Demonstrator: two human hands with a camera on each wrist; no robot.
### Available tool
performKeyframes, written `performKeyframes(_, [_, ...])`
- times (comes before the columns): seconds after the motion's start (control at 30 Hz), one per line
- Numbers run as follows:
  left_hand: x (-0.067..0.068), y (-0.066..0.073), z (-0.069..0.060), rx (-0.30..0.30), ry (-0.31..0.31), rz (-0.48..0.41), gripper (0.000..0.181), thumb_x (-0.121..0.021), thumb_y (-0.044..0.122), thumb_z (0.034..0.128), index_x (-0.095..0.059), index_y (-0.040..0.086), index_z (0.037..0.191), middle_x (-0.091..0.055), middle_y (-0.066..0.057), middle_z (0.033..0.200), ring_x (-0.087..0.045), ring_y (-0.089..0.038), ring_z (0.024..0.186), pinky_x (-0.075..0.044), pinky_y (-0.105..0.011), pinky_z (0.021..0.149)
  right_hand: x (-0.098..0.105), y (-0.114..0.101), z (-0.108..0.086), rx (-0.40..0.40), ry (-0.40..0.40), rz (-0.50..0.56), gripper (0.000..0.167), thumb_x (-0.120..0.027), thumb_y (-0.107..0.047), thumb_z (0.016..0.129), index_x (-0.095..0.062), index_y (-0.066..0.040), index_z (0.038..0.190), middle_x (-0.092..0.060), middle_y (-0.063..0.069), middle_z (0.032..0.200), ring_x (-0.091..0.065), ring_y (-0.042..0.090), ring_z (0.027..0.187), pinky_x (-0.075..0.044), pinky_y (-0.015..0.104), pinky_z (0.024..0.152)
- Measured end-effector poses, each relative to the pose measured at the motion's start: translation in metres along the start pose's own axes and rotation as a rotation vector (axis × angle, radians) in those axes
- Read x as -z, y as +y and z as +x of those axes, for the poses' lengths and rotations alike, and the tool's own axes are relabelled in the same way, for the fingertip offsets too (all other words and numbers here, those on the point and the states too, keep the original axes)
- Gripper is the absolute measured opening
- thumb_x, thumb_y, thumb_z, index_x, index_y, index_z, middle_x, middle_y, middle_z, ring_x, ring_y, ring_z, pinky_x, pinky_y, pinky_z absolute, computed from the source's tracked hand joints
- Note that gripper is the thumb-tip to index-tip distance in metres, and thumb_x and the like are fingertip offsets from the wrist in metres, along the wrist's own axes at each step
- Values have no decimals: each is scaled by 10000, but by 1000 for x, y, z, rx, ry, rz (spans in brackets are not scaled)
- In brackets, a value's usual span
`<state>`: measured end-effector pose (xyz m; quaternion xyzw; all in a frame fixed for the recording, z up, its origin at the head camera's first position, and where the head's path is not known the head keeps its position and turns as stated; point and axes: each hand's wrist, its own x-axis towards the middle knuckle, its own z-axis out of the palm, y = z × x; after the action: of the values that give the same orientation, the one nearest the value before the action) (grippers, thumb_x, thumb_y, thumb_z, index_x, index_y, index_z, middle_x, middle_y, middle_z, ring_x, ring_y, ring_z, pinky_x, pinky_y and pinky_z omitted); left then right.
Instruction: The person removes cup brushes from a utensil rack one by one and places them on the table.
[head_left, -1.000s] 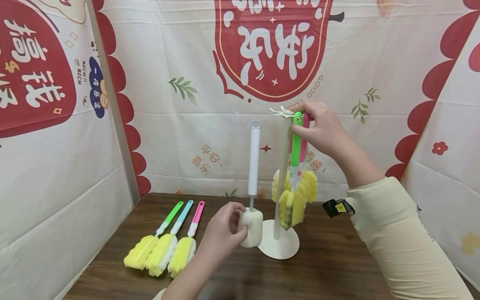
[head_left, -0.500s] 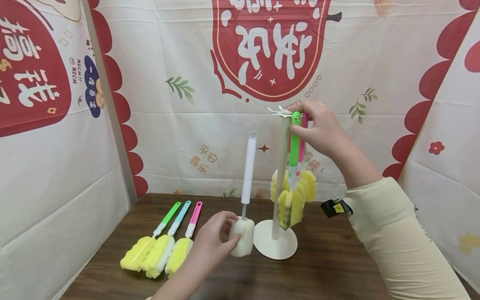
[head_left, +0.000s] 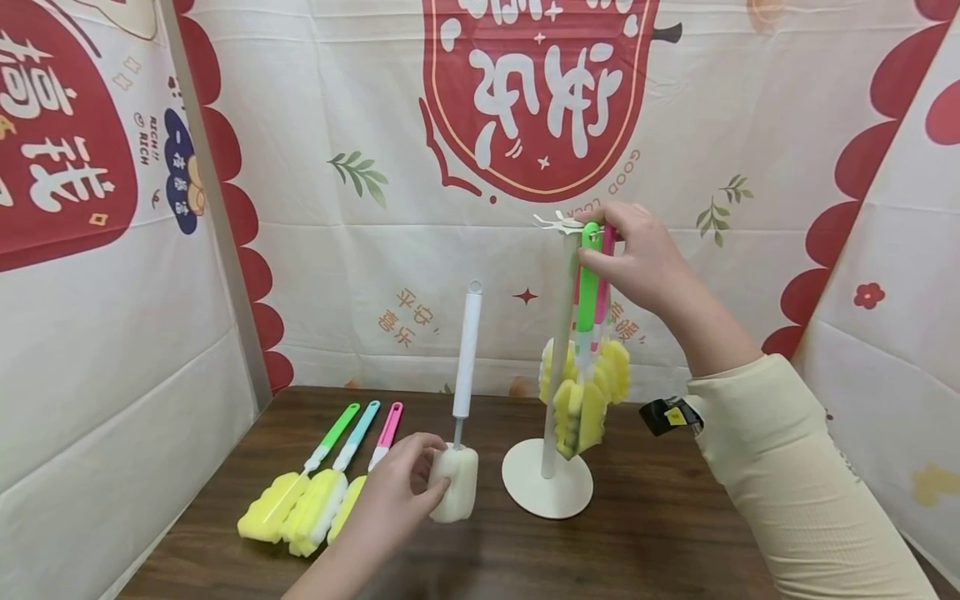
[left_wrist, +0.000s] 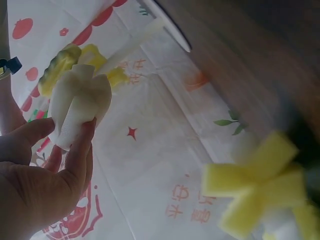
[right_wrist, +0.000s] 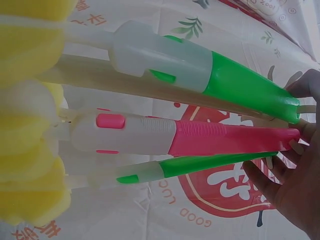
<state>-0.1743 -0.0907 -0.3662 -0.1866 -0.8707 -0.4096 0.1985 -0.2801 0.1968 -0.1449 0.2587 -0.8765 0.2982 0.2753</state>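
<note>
My left hand (head_left: 390,496) grips the white sponge head (head_left: 456,492) of a bottle brush just above the table. Its white handle (head_left: 467,354) points up with a slight tilt. In the left wrist view, fingertips and thumb pinch the white sponge (left_wrist: 80,102) from below. At the top of a cream stand (head_left: 561,417), my right hand (head_left: 637,258) holds the hook area, thumb by a green handle (head_left: 589,287). Green and pink-handled brushes with yellow sponges hang there. The right wrist view shows fingers around the tops of a pink handle (right_wrist: 230,137) and two green ones.
To the left on the dark wooden table (head_left: 615,550) lie three yellow sponge brushes, with green (head_left: 335,433), blue (head_left: 358,433) and pink (head_left: 387,433) handles. The left forearm partly covers the pink one. A printed cloth (head_left: 345,275) encloses the back and sides.
My left hand has carried the white bottle brush left and lower, away from the stand, with its handle tilting slightly right. The right hand stays at the stand's top.
</note>
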Motion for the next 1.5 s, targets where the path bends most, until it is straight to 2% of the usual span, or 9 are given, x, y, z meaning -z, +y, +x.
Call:
performKeyframes(0.33, [5, -14, -11, 45, -18, 43, 334, -768, 3, 793, -591, 96, 1060, -597, 42, 864, -587, -73, 751, -515, -275, 664, 0, 0, 0, -3, 1, 1, 323, -613, -171, 899, -619, -86, 1211, -540, 66, 1096, -432, 230, 1060, -510, 219, 644])
performKeyframes(0.63, [10, -22, -13, 60, -2, 61, 351, -784, -19, 770, -596, 104, 1040, -591, 29, 843, -584, -97, 723, -510, -277, 656, 0, -1, 0, -1, 0, 1, 318, -614, -174, 900, -619, -83, 1204, -536, 66, 1071, -433, 225, 1041, -506, 213, 640])
performKeyframes(0.73, [12, -26, -14, 102, -15, 57, 351, -784, -18, 771, -596, 98, 1044, -592, 22, 859, -578, -100, 726, -509, -281, 669, 0, -1, 0, -2, -2, 9, 320, -613, -170, 902, -614, -83, 1210, -531, 69, 1084, -434, 227, 1043, -510, 214, 640])
performKeyframes(0.9, [15, -33, -14, 160, -41, 40, 340, -775, -14, 782, -599, 94, 1052, -593, 15, 882, -575, -110, 743, -521, -353, 693, -1, -1, -1, -6, 1, 16, 326, -613, -162, 901, -608, -82, 1217, -524, 76, 1095, -440, 231, 1048, -513, 214, 636])
performKeyframes(1.13, [19, -43, -14, 198, -92, 33, 317, -769, 8, 794, -592, 110, 1037, -574, 20, 844, -598, -122, 728, -490, -266, 598, -1, 0, -1, 1, 9, 12, 320, -608, -158, 900, -609, -80, 1211, -530, 73, 1090, -438, 228, 1041, -510, 213, 632])
performKeyframes(1.33, [23, -47, -16, 242, -155, 43, 304, -774, 24, 793, -590, 105, 1022, -581, 4, 839, -617, -113, 708, -518, -284, 595, -1, 1, -2, 0, 13, 7, 329, -607, -162, 901, -607, -78, 1219, -532, 75, 1095, -442, 230, 1041, -510, 214, 631])
performKeyframes(1.5, [26, -49, -17, 277, -167, 81, 301, -782, 45, 783, -591, 122, 1003, -569, 12, 815, -624, -98, 681, -519, -284, 573, -2, 1, -1, -1, 13, 6, 330, -604, -169, 900, -609, -83, 1219, -532, 71, 1081, -439, 226, 1031, -513, 227, 630])
